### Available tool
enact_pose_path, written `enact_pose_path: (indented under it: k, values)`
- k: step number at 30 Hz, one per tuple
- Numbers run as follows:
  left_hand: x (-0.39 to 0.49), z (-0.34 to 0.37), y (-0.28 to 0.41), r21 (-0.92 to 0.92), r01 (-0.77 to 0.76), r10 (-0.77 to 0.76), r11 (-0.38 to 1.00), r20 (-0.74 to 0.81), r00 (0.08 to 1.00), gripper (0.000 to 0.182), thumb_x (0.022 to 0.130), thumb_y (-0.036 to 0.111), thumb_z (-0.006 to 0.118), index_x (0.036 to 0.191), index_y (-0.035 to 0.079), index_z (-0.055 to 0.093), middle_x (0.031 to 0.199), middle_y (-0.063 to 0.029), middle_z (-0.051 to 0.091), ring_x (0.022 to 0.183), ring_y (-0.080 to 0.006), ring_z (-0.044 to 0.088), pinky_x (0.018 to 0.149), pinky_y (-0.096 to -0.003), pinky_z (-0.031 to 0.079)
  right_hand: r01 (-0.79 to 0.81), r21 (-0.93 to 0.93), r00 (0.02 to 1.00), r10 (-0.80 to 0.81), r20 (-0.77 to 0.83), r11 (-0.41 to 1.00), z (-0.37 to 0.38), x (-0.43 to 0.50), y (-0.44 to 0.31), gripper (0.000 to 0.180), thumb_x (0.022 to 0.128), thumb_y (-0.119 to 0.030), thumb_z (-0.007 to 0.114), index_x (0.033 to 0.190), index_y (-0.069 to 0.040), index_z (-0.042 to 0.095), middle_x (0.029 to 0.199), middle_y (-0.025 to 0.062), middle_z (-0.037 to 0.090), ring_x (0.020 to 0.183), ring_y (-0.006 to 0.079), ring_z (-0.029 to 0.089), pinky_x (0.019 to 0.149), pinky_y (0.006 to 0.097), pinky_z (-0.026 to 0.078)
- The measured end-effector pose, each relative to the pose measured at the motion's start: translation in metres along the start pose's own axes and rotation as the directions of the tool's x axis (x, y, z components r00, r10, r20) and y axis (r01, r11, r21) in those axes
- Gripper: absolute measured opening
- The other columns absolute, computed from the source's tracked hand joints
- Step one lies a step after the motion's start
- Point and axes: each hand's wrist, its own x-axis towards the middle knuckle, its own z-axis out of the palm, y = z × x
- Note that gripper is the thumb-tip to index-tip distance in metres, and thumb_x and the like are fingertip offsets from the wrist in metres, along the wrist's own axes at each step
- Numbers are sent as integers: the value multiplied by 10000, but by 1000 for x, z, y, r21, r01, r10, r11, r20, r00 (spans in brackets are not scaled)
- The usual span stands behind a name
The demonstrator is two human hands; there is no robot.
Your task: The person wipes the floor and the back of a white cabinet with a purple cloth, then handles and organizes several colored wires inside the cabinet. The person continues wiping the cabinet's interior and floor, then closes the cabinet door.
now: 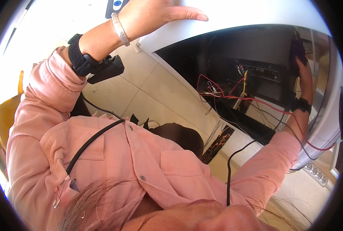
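My left hand [148, 17] rests on the white desk top [232, 13] with its thumb spread out; its fingers run past the upper edge of the picture. A clear bracelet and a black wrist strap circle that arm. On the right, my right hand [304, 72] reaches into the desk's opening and grips a dark purple cloth [298, 53]. The cloth lies against the side of a black computer tower [263, 43], whose port panel [258, 73] faces me. A yellow cable [245, 82] hangs at the panel. Most fingers of the right hand are hidden by the cloth.
Red cable [263, 104] loops before the tower and crosses near my right forearm. A black cable [232, 157] runs by my right sleeve. A power strip [315, 173] lies at the lower right, beige floor tiles [148, 80] below. A yellowish glossy object [5, 115] stands at far left.
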Motion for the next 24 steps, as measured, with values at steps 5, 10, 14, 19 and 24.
enact_pose_path:
  k: [5,10,14,19,24]
  values:
    - [7,-2,4,-44,-45,45,998,-14,999,844,680,199,791,1378,100,326,1300,-152,456,1143,-273,490,855,-369,470,153,95,975,-166,147,984,9,-53,-23,476,710,-46,631,1174,16,545,1170,87,577,1048,178,537,933,279,391]
    - [6,-6,12,-90,77,-73,993,50,996,847,684,192,785,1383,103,317,1301,-144,457,1135,-272,498,859,-369,466,427,-98,869,-377,320,899,-12,-122,-6,485,606,-20,639,1085,16,573,1247,111,521,1109,216,515,960,300,378]
    - [6,-3,8,-89,23,-22,996,17,1000,859,683,206,788,1387,91,309,1291,-155,459,1118,-273,504,851,-360,466,22,211,998,-9,-65,977,-38,-157,43,433,683,12,607,1115,7,572,1259,125,509,1153,231,496,977,314,382]
    - [4,-3,8,-3,72,-72,997,22,997,867,677,224,792,1385,78,313,1265,-158,470,1081,-267,513,824,-357,476,56,329,955,46,-293,943,-22,-102,64,418,831,-111,608,1206,49,517,1148,126,579,1022,196,564,925,305,426]
    - [6,-4,11,11,81,-81,997,46,996,832,677,217,791,1366,83,344,1286,-131,466,1089,-245,514,810,-348,480,-83,-4,987,81,-135,997,-11,-88,43,465,815,-174,621,1206,49,507,1117,116,595,990,192,562,886,282,416]
